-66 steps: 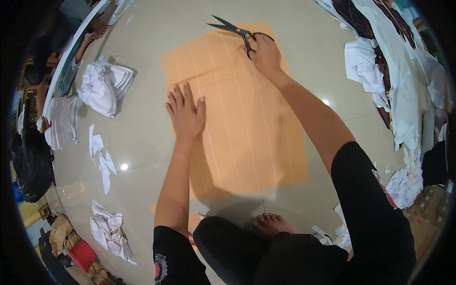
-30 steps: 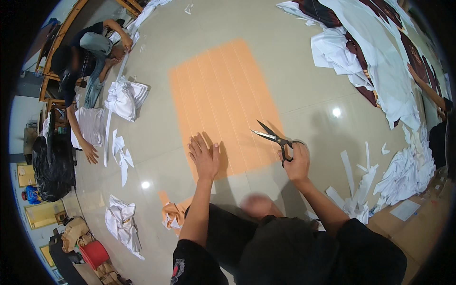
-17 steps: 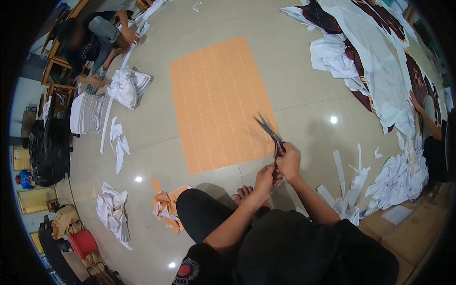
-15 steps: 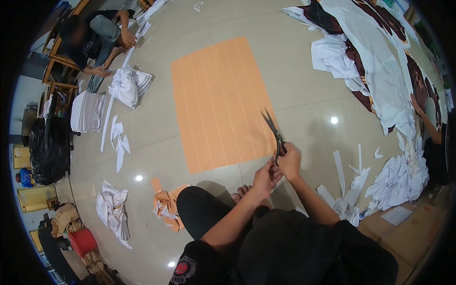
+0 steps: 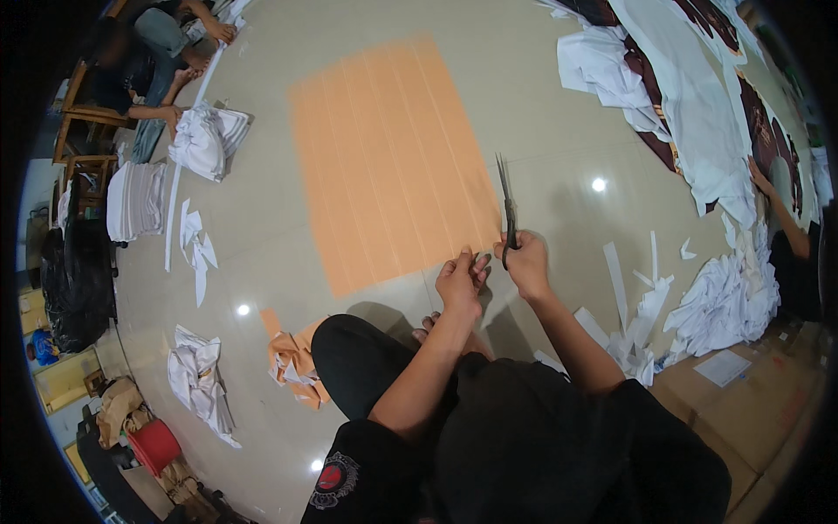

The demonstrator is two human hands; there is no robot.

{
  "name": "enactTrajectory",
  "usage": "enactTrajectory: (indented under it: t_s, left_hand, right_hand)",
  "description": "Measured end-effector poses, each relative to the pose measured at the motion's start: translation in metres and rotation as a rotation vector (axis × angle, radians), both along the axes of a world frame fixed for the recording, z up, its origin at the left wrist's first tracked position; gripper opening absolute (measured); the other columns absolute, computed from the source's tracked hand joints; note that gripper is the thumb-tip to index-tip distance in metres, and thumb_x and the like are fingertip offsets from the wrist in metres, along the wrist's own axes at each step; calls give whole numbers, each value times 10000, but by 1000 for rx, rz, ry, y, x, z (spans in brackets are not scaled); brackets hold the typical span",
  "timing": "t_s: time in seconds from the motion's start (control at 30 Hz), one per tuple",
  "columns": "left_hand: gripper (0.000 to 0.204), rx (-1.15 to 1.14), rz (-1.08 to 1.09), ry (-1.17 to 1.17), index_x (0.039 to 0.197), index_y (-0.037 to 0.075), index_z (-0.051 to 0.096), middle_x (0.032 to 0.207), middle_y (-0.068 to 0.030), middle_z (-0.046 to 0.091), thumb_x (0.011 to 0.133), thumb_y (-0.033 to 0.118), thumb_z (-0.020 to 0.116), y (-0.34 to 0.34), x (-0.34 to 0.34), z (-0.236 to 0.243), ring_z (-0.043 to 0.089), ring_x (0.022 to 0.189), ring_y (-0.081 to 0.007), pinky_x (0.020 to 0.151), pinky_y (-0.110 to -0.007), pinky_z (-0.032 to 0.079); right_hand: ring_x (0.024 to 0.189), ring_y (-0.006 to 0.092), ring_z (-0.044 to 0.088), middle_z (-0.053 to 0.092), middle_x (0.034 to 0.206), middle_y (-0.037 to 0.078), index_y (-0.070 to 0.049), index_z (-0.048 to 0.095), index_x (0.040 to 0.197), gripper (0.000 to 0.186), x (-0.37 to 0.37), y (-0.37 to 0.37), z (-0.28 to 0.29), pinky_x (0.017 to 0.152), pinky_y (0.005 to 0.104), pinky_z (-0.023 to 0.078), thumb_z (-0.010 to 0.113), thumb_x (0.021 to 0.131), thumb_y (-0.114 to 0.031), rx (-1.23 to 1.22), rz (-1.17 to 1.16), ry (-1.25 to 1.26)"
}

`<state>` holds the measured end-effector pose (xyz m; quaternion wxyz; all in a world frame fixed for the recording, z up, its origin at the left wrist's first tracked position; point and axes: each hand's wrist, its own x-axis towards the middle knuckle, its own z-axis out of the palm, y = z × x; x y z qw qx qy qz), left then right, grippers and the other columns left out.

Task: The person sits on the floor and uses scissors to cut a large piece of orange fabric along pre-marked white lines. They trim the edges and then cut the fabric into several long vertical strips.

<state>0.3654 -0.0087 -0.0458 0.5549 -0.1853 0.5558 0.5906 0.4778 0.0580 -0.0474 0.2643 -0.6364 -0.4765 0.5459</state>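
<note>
A large orange sheet (image 5: pixel 384 166) with thin pale lengthwise lines lies flat on the floor before me; whether it is cloth or paper I cannot tell. At its near edge, close to the right corner, my left hand (image 5: pixel 461 281) pinches the sheet between thumb and fingers. My right hand (image 5: pixel 527 265) grips dark scissors (image 5: pixel 510 211) by the handles, just beside that corner. The blades point away from me along the sheet's right side and look almost closed. Part of the corner is hidden by my fingers.
Crumpled orange pieces (image 5: pixel 292 367) lie by my left knee, with a white cloth bundle (image 5: pixel 196 375) farther left. White strips (image 5: pixel 642 327) and a white heap (image 5: pixel 729 301) are at right, near cardboard (image 5: pixel 768 410). A co-worker (image 5: pixel 166 52) sits far left; another's arm (image 5: pixel 781 210) shows right.
My left hand has gone from beside my right hand to the sheet's near edge and pinches it. The scissors have swung more upright, to the corner's right. The whole view has shifted slightly.
</note>
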Motion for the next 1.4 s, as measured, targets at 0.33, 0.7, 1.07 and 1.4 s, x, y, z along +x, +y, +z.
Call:
enactTrajectory:
  t_s: [0.33,0.7,1.07,1.4]
  left_hand:
    - [181,-56,-95,55,958,84,573,1028,-44,681,947,225,686,-22,6,1,676,919,-163,647,-261,493]
    - [258,-129,-228,107,904,81,633,867,-25,707,912,323,725,-17,-4,2,664,700,-110,539,-222,441]
    - [274,-111,-325,162,933,64,686,859,-30,719,887,325,755,-18,-6,3,563,567,-70,489,-210,390]
    - [239,-92,-287,181,846,46,681,778,-32,706,897,270,746,-20,-2,-5,495,465,-59,437,-197,353]
  right_hand:
    - [583,88,543,602,677,9,-4,663,819,399,82,-88,23,535,245,414,766,861,-387,-297,55,27]
    - [526,129,587,594,624,42,-16,616,748,458,89,-139,36,488,280,454,705,911,-435,-576,230,173]
    - [526,126,561,568,622,34,-26,621,735,458,51,-122,30,488,285,441,722,896,-442,-560,148,300]
    - [535,112,546,572,622,30,-3,654,777,464,43,-117,28,493,275,433,730,886,-447,-539,141,249]
